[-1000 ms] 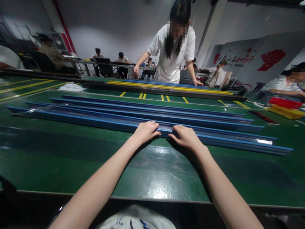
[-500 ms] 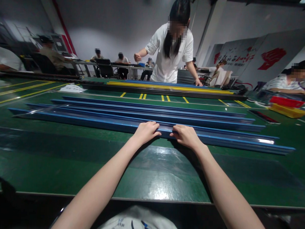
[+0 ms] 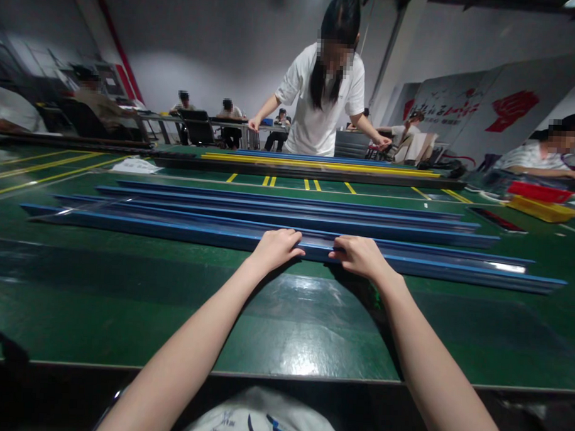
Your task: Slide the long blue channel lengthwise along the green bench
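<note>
A long blue channel strip lies across the green table in front of me, its hollow side facing up. My left hand is closed over its near wall, close to the middle. A short way to the right, my right hand grips the same wall, fingers curled over the edge and thumb on the near side. Clear film shows inside the channel toward its right end. Between me and the strip, a flat transparent sheet lies on the table, partly under my forearms.
Behind the strip lie more blue channels. Yellow strips and a dark bar are farther back, before a standing person. A phone and a yellow tray are at right.
The blue channel strip has shifted slightly right. My right hand has moved a little right with it; my left hand stays nearly in place. The person opposite has lifted a hand off the strips.
</note>
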Available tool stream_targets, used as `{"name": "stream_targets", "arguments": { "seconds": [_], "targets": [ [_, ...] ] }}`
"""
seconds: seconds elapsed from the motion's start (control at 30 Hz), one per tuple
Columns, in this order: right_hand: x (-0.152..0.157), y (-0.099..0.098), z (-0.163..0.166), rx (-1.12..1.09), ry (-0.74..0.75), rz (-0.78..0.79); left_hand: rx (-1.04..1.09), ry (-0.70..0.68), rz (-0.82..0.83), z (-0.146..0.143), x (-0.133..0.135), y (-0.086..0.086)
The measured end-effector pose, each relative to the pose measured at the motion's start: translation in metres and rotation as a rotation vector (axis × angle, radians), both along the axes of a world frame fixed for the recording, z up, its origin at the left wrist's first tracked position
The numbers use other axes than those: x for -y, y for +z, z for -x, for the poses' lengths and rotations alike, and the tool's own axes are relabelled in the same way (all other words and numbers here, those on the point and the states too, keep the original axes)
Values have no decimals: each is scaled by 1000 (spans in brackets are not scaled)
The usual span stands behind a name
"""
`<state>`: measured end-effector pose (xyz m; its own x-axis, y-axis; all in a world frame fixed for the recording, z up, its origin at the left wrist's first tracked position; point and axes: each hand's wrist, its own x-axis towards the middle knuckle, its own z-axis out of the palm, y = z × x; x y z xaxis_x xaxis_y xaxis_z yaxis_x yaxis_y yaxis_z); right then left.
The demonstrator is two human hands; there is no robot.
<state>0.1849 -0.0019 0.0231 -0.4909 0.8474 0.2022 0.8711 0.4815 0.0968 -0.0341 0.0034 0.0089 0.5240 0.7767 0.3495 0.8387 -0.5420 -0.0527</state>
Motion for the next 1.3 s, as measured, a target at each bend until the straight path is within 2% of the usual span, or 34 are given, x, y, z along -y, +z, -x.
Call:
{"name": "stream_targets", "arguments": {
  "seconds": [0.4,0.97,1.3],
  "targets": [
    [2,4,-3,34,-84,15,-16,4,-7,0,1,-1],
    [1,-10,14,-38,38,-102,-38,13,-4,-1,0,-1],
    [2,-19,25,-64,111,-111,-53,20,11,-1,3,1]
  ]
}}
